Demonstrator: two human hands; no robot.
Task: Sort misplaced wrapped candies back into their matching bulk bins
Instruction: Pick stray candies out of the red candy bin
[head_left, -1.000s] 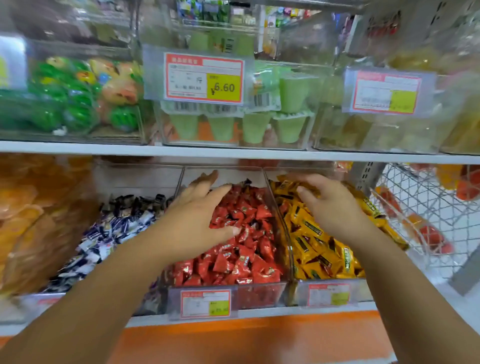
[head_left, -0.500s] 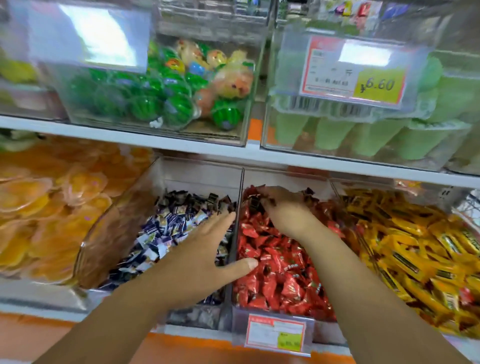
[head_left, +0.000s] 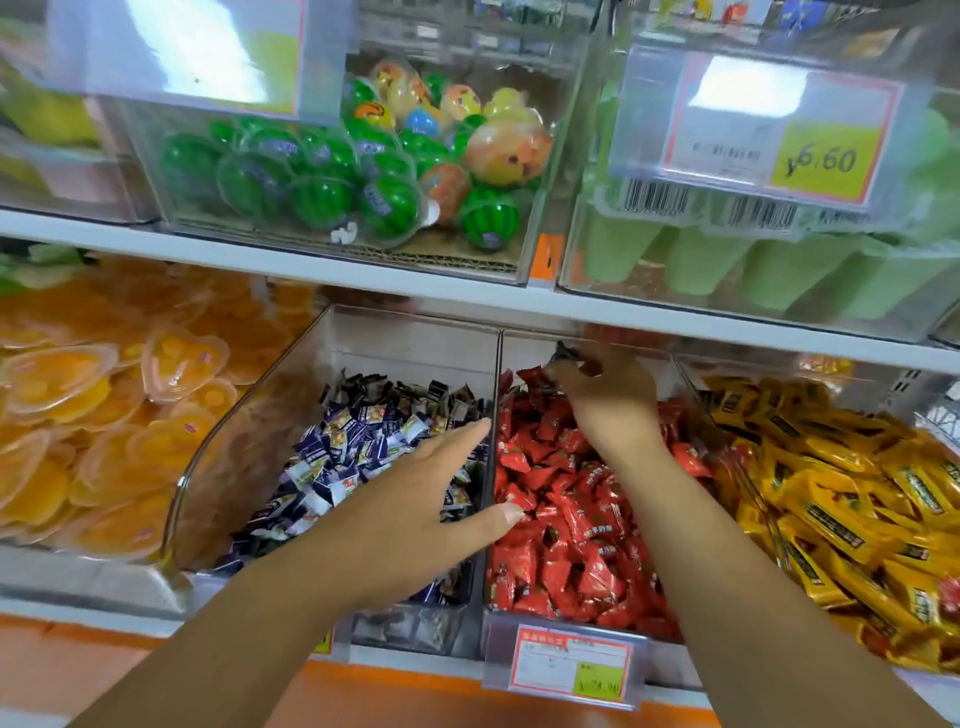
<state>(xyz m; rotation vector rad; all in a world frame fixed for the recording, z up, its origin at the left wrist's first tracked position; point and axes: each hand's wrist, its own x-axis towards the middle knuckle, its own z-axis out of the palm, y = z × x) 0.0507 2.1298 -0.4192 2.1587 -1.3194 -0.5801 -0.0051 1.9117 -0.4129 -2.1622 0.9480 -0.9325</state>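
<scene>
Compared with a second ago, no longer over the yellow bars (head_left: 841, 499) with the right hand (head_left: 610, 402). Reaching now to the far back of the red candies (head_left: 566, 525), much as half a second ago but lifted a little off the heap. Pinching there, in curled fingers (head_left: 574, 370), a dark wrapped candy (head_left: 565, 354), held just above the back of the red heap and just under the front edge of the shelf (head_left: 311, 273).

Hovering with the left hand (head_left: 415, 514) in about the same place as half a second ago. Fingers straight and spread, grasping nothing. Thumb tip over the red candies, the rest over the purple-and-white candies (head_left: 358, 447), straddling the clear divider (head_left: 493, 384) between the two heaps.

Looks dark and crinkled in the pinch, black or deep purple. Unlike the red wrappers beneath, closer in colour to those in the neighbouring heap. Too blurred to read any print, and mostly hidden behind the fingers.
</scene>
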